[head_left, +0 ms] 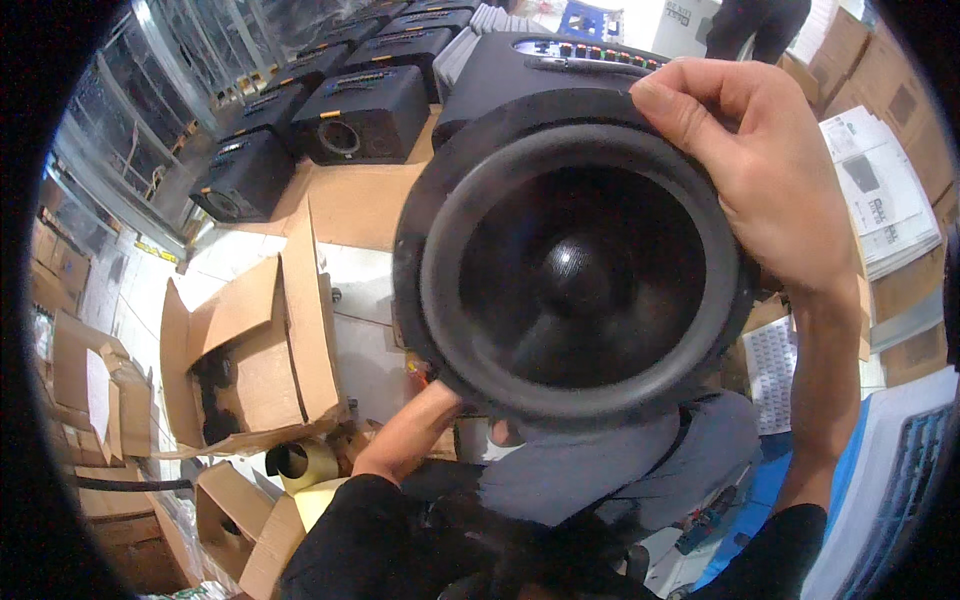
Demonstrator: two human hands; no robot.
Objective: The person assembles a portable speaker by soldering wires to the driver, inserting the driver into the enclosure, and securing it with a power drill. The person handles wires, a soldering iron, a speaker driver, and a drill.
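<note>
A large round black speaker driver (580,275) fills the middle of the view, cone facing me, held up above my lap. My right hand (760,150) grips its upper right rim, thumb on the front edge and fingers going behind. My left hand (445,398) reaches behind the lower left rim; its fingers are hidden by the driver, so its grip does not show. Just beyond the driver stands a black speaker cabinet (480,85), with a panel of knobs and sockets on top.
Several black speaker cabinets (365,115) stand in rows at the far left on flat cardboard (360,200). An open cardboard box (245,350) is on the tiled floor at left, near a tape roll (303,462). Printed sheets (880,190) are stacked at right. Another person's dark-clothed legs (760,25) show far off.
</note>
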